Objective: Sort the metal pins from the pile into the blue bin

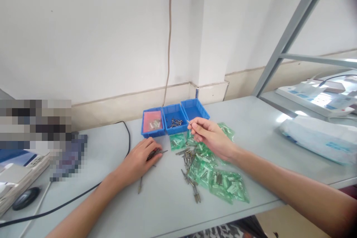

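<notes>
My left hand (139,160) rests on the table with fingers curled round several dark metal bits with thin shanks (154,153). One loose metal bit (140,186) lies just below that hand. My right hand (210,135) is raised near the blue bins, thumb and fingertips pinching a small, slim metal bit (189,122); most of it is hidden. Under and beside the right hand spread green plastic bags (200,171) with metal bits inside. A loose pile of metal bits (189,156) lies between my hands, and several more metal bits (195,191) lie nearer the front edge.
Three blue bins stand by the wall: the left bin (143,128) holds a pink sheet and a small clear bag, the middle bin (174,130) some bits. A black cable (83,189) crosses the left side. A white plastic package (318,137) lies right, near a metal frame (275,59).
</notes>
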Tool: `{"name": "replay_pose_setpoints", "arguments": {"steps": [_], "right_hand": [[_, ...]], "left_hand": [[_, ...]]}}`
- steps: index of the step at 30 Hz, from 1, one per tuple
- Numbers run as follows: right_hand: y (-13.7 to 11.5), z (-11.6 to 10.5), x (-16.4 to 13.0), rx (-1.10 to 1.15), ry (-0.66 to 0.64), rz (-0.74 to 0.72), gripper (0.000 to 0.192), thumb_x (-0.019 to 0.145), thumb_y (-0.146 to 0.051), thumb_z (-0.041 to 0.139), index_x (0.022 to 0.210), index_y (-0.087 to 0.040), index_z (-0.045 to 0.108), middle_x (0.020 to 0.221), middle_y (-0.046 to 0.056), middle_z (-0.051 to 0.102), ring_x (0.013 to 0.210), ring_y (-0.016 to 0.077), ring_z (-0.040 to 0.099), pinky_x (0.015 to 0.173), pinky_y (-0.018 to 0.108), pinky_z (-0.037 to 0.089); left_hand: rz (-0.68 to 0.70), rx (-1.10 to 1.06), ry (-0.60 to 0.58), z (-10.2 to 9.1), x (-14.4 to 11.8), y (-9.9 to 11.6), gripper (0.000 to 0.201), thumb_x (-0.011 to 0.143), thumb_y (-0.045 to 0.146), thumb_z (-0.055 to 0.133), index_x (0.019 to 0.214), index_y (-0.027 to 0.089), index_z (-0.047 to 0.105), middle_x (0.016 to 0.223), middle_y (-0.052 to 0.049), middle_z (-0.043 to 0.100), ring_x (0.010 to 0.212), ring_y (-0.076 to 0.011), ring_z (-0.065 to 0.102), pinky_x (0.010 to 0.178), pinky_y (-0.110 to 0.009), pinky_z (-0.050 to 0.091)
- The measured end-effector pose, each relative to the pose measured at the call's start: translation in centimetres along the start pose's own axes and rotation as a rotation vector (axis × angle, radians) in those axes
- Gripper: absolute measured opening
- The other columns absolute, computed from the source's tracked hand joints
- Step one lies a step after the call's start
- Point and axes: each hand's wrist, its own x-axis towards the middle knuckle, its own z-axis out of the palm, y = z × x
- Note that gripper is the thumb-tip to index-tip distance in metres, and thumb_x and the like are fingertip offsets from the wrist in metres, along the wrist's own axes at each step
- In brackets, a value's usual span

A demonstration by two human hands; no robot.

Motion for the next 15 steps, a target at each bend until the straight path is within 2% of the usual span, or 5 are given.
{"name": "replay_pose_setpoints", "arguments": {"steps": [4, 15], "right_hand": [[-0.13, 0.14, -0.05, 0.090, -0.025, 0.032, 0.033, 0.093, -0.052, 0.081, 0.095, -0.020, 0.073, 0.085, 0.000, 0.058, 0.062, 0.0105, 0.041, 0.061, 0.029, 0.036], [-0.27, 0.24, -0.09, 0.108, -0.022, 0.047, 0.033, 0.094, -0.052, 0.080, 0.098, -0.020, 0.072, 0.083, -0.001, 0.057, 0.062, 0.0113, 0.042, 0.060, 0.029, 0.036]], "left_hand": [[-0.009, -0.001, 0.000, -0.01, 0.07, 0.10, 0.018, 0.112, 0.037, 0.050, 0.118, 0.027, 0.064, 0.112, -0.005, 0.064, 0.099, -0.0226, 0.062, 0.088, -0.036, 0.053], [-0.001, -0.003, -0.001, -0.13, 0.17, 0.24, 0.019, 0.112, 0.037, 0.050, 0.118, 0.026, 0.064, 0.112, -0.006, 0.065, 0.098, -0.0228, 0.062, 0.088, -0.037, 0.053]]}}
